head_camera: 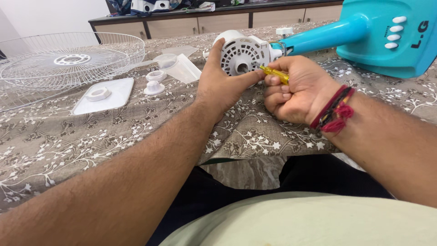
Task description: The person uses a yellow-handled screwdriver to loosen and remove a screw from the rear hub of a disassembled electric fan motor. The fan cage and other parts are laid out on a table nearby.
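Observation:
A white fan motor housing (241,51) lies on its side on the table, joined to a turquoise fan stand (364,32) with white buttons. My left hand (223,82) grips the housing's left edge, thumb on its top and a finger against its vented face. My right hand (298,89), with red threads around the wrist, is closed on a yellow-handled screwdriver (275,74). The screwdriver's tip points at the housing's face near its middle hole.
A white wire fan guard (68,59) lies at the far left. Nearby are a flat white plate with a nut (105,94), two round white caps (154,82) and a clear fan blade (180,67). A patterned grey cloth (91,141) covers the table. Wooden cabinets (205,20) stand behind.

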